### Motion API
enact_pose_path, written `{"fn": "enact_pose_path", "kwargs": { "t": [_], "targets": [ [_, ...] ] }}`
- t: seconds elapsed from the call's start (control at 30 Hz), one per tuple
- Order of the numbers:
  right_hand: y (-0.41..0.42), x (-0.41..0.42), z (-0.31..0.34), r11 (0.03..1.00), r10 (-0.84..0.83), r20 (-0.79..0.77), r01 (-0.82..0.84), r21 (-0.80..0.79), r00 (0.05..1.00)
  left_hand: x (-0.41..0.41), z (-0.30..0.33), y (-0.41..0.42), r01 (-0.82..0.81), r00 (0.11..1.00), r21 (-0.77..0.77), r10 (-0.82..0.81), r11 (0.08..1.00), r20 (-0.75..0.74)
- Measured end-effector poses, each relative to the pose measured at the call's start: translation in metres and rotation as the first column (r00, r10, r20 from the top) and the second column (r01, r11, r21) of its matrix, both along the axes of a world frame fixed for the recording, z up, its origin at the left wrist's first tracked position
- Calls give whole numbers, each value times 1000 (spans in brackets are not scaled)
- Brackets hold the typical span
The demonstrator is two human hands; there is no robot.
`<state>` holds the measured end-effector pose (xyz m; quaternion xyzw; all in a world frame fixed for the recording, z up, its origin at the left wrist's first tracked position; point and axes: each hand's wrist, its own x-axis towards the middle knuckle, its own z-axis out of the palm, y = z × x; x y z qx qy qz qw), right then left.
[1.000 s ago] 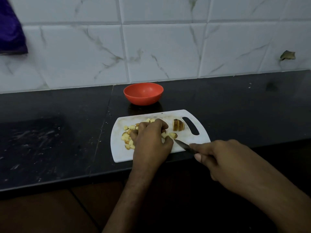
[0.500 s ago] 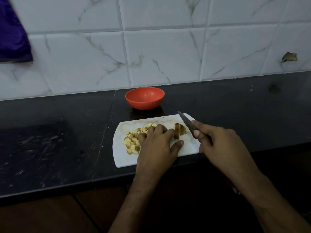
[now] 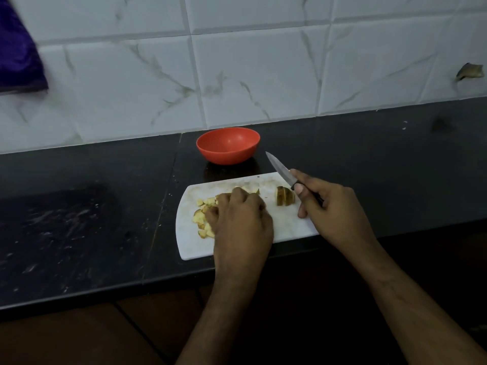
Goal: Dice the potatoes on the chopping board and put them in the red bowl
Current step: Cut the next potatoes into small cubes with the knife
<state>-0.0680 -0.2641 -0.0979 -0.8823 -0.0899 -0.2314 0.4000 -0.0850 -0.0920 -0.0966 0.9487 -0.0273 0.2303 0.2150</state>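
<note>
— Since a moment ago we have lifted the knife (image 3: 279, 167) off the chopping board (image 3: 192, 246); its tip now points up and away, toward the red bowl (image 3: 228, 145), but stays short of the bowl's rim.

— And our right hand (image 3: 326, 206)?

— It wraps the dark handle, fingers curled tight, thumb along the side, over the board's right end.

— Where are the potatoes?

— All on the board. Our left hand (image 3: 241, 219) has slid onto the pile of diced potato (image 3: 204, 210), fingers bent and bunched over the cubes; we cannot tell how many it actually grips. A sliced potato chunk (image 3: 284, 196) stands apart to the right of that hand, just beside our right thumb.

— Room around the board?

— Its near edge lies close to the front edge of the black countertop (image 3: 79, 219), so little margin there. Left of the board the counter is open. Behind the board sits the bowl, holding no potato, with a narrow strip of counter between them. Beyond the bowl is the tiled wall (image 3: 250, 75), and a purple cloth (image 3: 18, 56) hangs far left of the board.
</note>
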Motion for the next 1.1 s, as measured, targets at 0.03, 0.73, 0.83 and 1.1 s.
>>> {"fn": "enact_pose_path", "kwargs": {
  "t": [0.03, 0.73, 0.83, 1.1],
  "targets": [
    [-1, 0, 0, 1000, 8, -10, -8, 7, 1000, 0, -1, 1, -66, 998, -17, 66, 998, 9],
    [-7, 2, 4, 975, 87, -85, -68, 212, 993, 39, 13, -18, 253, 966, 58, -250, 966, -63],
    [-7, 2, 4, 978, 76, -84, -58, 199, 994, 40, 14, -14, 185, 982, -12, -185, 983, -31],
    [-8, 3, 4, 983, 62, -93, -45, 179, 994, 22, 15, -4, 98, 988, -12, -95, 995, 119]
  ]
}}
